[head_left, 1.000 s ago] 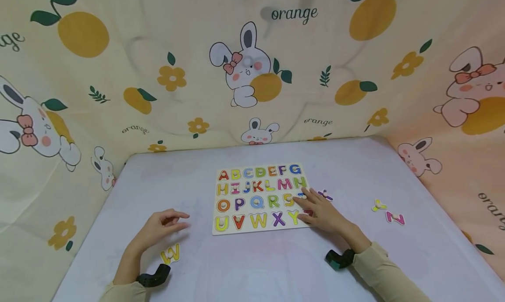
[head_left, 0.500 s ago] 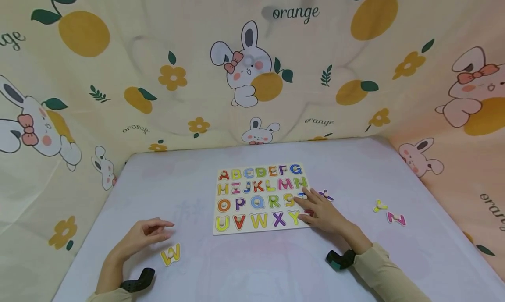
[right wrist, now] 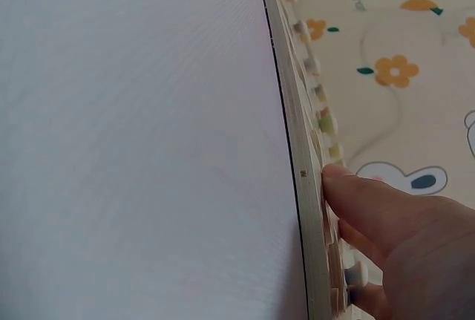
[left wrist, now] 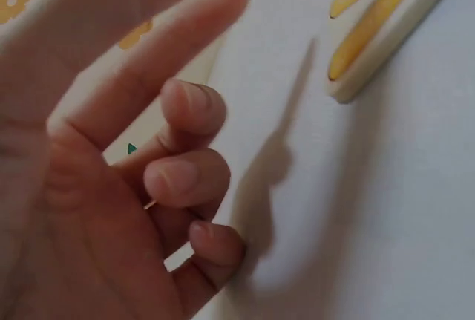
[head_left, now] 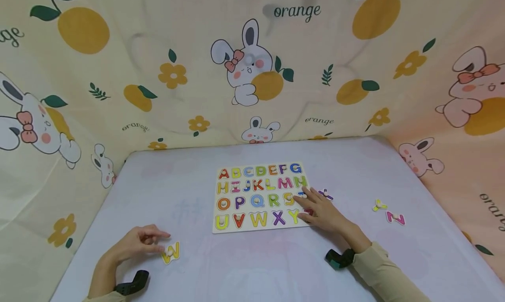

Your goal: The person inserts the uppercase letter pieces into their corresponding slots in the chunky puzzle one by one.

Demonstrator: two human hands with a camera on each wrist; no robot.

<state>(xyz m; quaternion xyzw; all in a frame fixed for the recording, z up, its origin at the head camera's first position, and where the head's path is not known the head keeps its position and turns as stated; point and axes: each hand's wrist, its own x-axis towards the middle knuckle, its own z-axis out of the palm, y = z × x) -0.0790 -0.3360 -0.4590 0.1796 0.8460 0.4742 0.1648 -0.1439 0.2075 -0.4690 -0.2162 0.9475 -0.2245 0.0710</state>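
Note:
A yellow letter W piece [head_left: 171, 253] with a small knob lies on the table at the front left. My left hand [head_left: 136, 243] is beside it, thumb and index finger apart, the thumb tip right at its left edge in the head view. In the left wrist view, the other fingers curl loosely and the yellow piece [left wrist: 378, 15] is at the top. My right hand [head_left: 325, 212] rests on the right side of the alphabet puzzle board [head_left: 232, 229], covering part of its lower rows. In the right wrist view, the thumb [right wrist: 349, 183] lies at the board's edge.
A purple-blue piece [head_left: 326, 194] lies just beyond the board's right edge, behind my right hand. Farther right are a yellow piece [head_left: 379, 205] and a pink piece [head_left: 396, 218]. A patterned cloth [head_left: 173, 113] hangs behind the white table [head_left: 252, 267].
My left hand has moved left and toward the front, then its thumb has come to the yellow W. The right hand has stayed on the board.

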